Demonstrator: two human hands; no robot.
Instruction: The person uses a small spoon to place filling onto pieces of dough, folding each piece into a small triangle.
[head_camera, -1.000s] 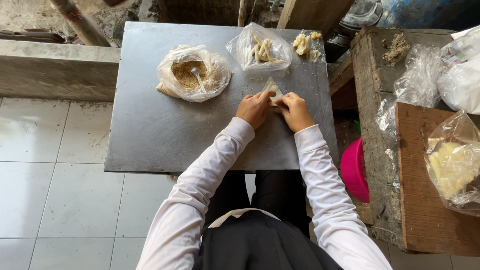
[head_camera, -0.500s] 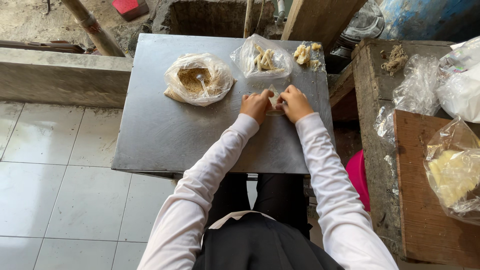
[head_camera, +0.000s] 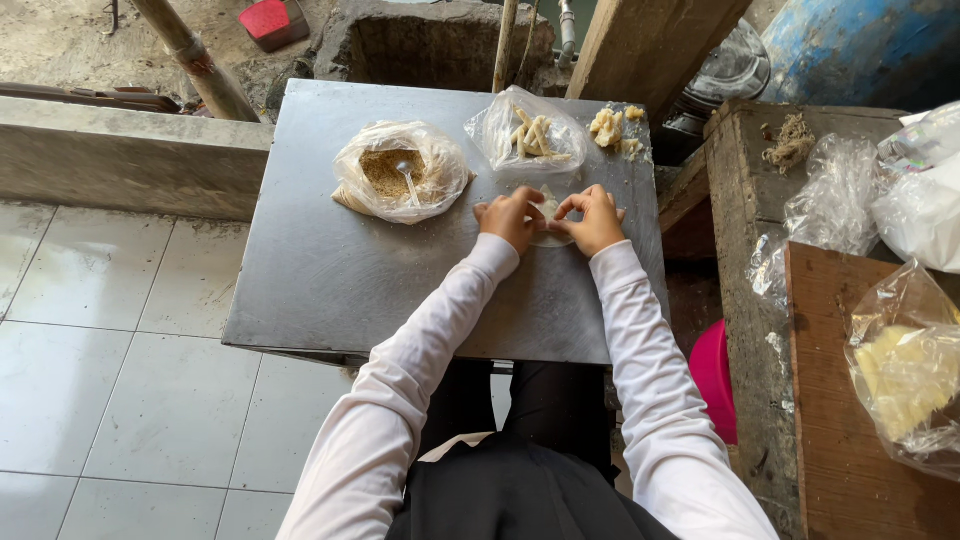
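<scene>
folding seems the step in hand: a thin pale wrapper (head_camera: 549, 222) lies on the metal table (head_camera: 330, 270), below a bag of rolls (head_camera: 530, 135). left hand (head_camera: 512, 217) and right hand (head_camera: 593, 218) pinch its edges. next it needs a tight, even roll, i think.

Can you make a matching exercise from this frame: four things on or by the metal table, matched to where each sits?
Things:
1. bag of brown crumbs with a spoon
2. bag of rolled pale sticks
3. thin pale wrapper
4. pink plastic tub

Places:
A. between the left hand and the right hand
B. below the table's right edge, by the wooden bench
C. far middle of the metal table, left of the hands
D. far edge of the table, just beyond the hands

Pairs: 1-C, 2-D, 3-A, 4-B
</scene>
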